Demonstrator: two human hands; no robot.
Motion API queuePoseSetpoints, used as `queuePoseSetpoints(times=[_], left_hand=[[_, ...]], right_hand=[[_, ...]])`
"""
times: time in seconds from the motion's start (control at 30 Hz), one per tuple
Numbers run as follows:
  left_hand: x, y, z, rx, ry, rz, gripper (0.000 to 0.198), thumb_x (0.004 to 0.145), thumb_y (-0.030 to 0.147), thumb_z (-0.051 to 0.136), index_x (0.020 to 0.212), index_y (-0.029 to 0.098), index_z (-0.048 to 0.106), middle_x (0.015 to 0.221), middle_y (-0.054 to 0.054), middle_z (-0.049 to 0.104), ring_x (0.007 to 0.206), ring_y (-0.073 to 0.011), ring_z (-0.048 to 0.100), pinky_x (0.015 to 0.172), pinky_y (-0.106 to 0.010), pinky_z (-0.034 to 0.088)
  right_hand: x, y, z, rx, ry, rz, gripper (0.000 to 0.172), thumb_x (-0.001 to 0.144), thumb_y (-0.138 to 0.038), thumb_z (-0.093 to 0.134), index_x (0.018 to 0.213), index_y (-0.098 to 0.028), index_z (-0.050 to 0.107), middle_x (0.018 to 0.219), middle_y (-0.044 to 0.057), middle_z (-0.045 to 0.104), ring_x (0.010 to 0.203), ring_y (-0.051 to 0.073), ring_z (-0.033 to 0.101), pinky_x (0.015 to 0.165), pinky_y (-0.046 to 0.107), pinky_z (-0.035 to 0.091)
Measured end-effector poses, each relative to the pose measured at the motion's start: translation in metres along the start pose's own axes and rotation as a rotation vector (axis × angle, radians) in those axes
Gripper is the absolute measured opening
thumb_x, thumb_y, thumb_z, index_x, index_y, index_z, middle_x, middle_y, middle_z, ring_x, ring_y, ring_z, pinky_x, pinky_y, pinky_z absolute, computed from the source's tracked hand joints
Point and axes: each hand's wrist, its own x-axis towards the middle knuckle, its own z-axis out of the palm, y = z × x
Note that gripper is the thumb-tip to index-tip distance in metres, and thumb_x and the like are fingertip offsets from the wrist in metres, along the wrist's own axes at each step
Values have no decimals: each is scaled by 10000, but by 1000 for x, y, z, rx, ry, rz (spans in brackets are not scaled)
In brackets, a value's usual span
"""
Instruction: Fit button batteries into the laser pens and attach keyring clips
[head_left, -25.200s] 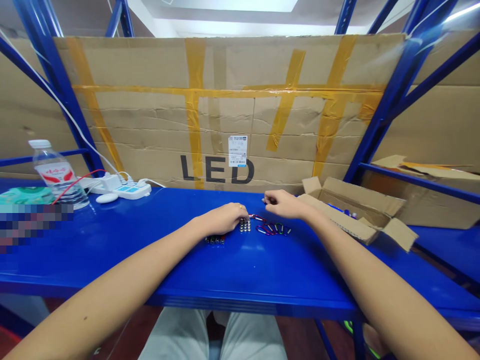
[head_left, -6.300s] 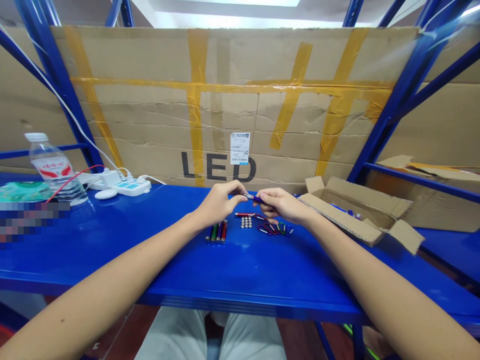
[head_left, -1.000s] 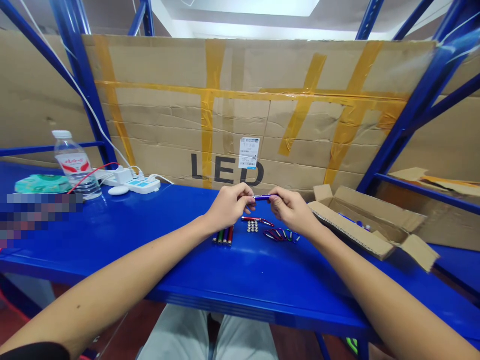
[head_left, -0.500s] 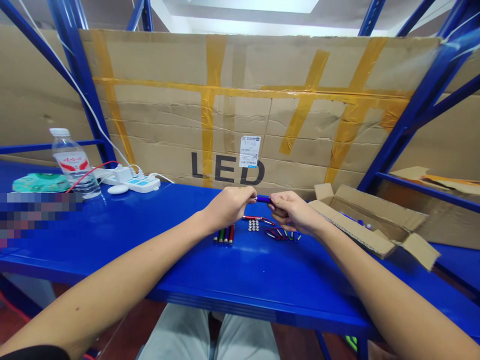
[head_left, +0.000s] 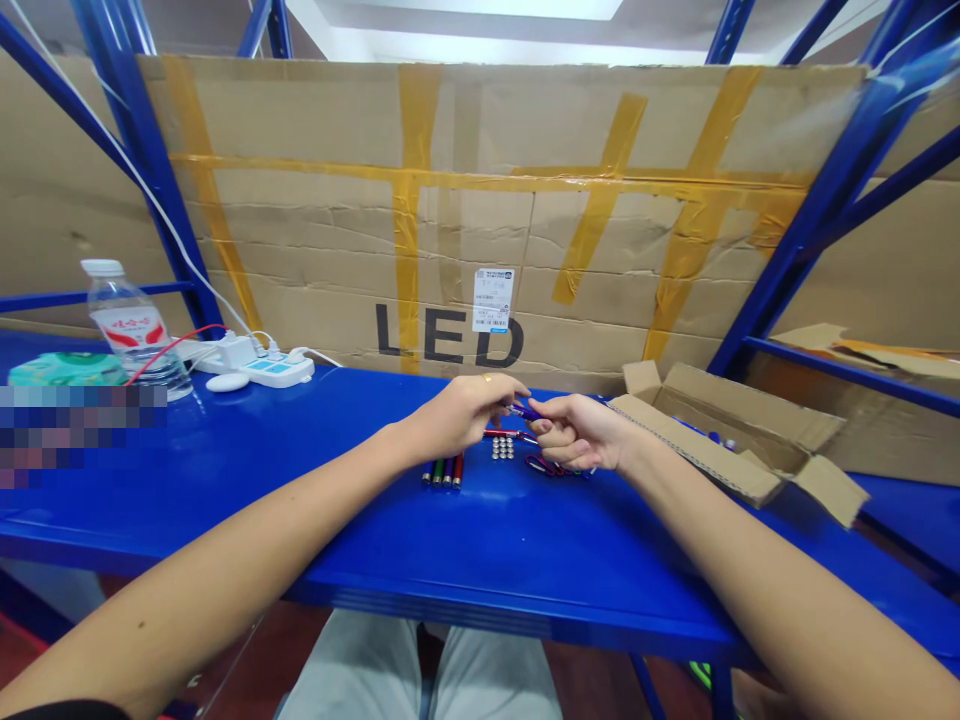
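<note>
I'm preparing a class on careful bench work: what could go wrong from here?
The purple tube in the right hand, with the left hand close by, could slip and scatter the small silver discs on the blue table. The four tubes lying side by side might roll if bumped.

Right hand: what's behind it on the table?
Carabiner clips, partly showing past the lower edge of the right hand. The hand covers the rest, so I can't count them. Part of the purple tube is also hidden in its grip.
</note>
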Motion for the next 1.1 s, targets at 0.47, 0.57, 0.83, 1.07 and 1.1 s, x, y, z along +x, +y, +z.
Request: queuePoseSetpoints(times=[0.47,0.57,0.83,1.07,1.1], left_hand=[[5,5,3,-457,113,-307,132,829,95,530,720,158,489,973,-85,706,869,-154,664,792,-328,538],[7,2,5,-575,223,-409,150,819,123,572,723,155,461,974,-98,701,771,-138,680,762,-340,564],[10,-10,8,-671,360,-492,200,812,141,610,720,158,433,987,-122,716,761,-135,698,759,-347,585],[10,-9,8,-685,375,-528,188,798,125,622,709,149,457,968,-125,722,735,-136,699,750,-349,585],[10,-7,8,-688,369,-527,185,797,126,624,708,147,463,962,-124,724,730,-134,697,743,-345,585]], right_hand=[[-6,3,24,-156,12,-322,224,924,-418,464,958,-197,461,575,-54,408,483,114,427,483,260,450],[-4,5,33,-324,143,-554,191,873,-333,551,949,-205,431,678,-32,471,577,123,464,604,319,487],[5,11,13,-1115,698,-994,208,886,-235,520,1090,-216,484,776,34,586,710,184,542,704,336,447],[0,7,5,-1304,780,-1165,177,898,-239,505,1043,-215,604,924,96,631,868,232,578,868,400,445],[0,7,5,-1323,776,-1184,174,901,-232,498,1032,-212,611,915,98,629,854,229,577,855,394,447]])
